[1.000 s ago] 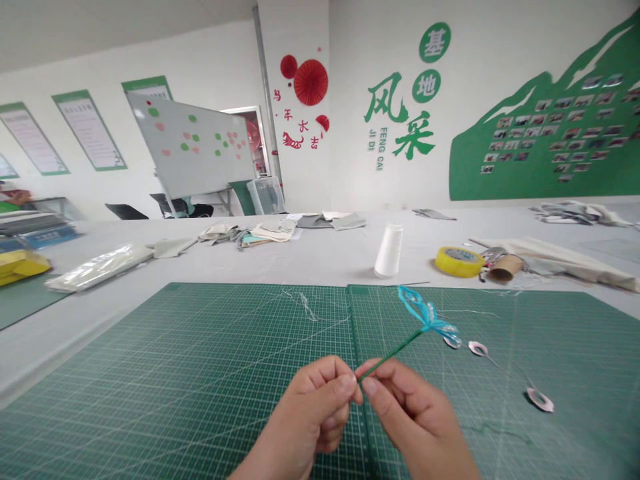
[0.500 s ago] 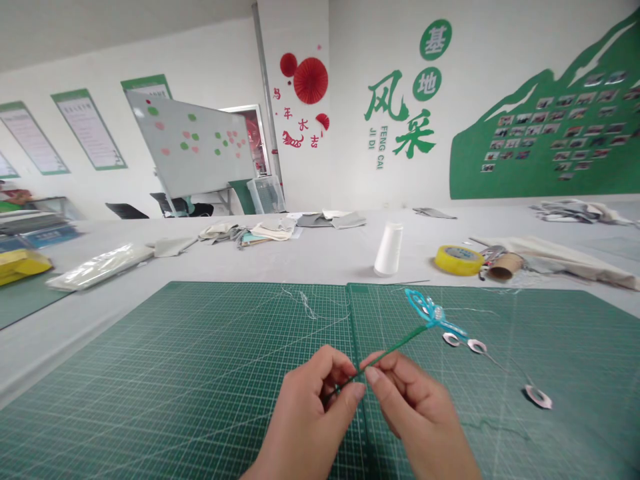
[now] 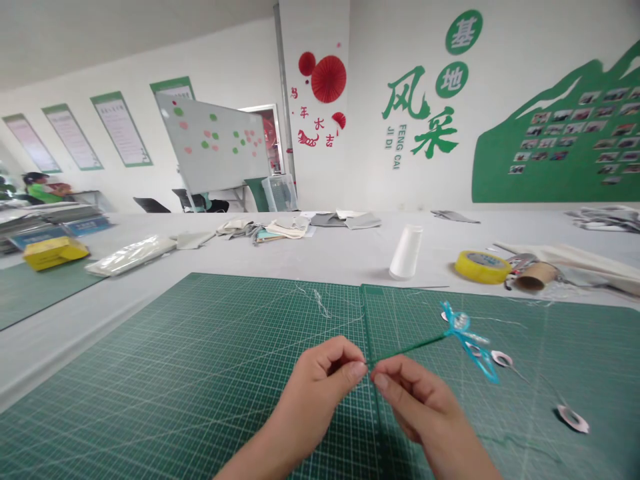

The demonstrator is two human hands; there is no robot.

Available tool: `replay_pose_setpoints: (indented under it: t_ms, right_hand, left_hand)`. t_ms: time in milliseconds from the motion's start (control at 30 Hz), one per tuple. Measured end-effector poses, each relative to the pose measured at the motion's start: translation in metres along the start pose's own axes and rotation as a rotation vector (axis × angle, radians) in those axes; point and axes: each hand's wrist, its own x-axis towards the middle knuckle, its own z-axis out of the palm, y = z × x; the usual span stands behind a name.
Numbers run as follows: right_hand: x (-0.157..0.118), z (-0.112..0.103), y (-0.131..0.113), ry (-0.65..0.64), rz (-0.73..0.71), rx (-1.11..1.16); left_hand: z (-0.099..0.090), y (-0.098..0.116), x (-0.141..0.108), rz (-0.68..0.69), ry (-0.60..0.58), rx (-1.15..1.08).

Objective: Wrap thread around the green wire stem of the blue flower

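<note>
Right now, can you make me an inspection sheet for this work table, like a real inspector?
Surface: green gridded cutting mat on a pale table.
Job's things: turquoise beaded ornament on a green stem.
Clutter: white thread cone, yellow tape roll, cardboard tube, yellow box, fabric scraps.
Hands: left hand pinches the stem's near end; right hand has its fingertips close beside it, grip unclear.
Cables: nothing seen.
Surroundings: whiteboard, red paper fan on the wall, person in green far left.

Green "基地风采" [image 3: 451,79], "FENG CAI JI DI" [image 3: 403,143] on wall [image 3: 367,167], red "马年大吉" [image 3: 319,124] on pillar [image 3: 320,180]
</note>
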Motion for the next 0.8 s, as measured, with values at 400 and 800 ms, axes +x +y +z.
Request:
replay_pose_setpoints:
  t_ms: [400,800]
  right_hand:
    - [0.01,-0.026,-0.004,-0.33,-0.087,-0.167]
    - [-0.006,-0.027,-0.025,-0.383,-0.523,-0.814]
  left_hand:
    - [-0.024,0.018,-0.008,-0.21,-0.492,-0.025]
    - [-0.024,0.021,-0.016,-0.186,-0.498,0.41]
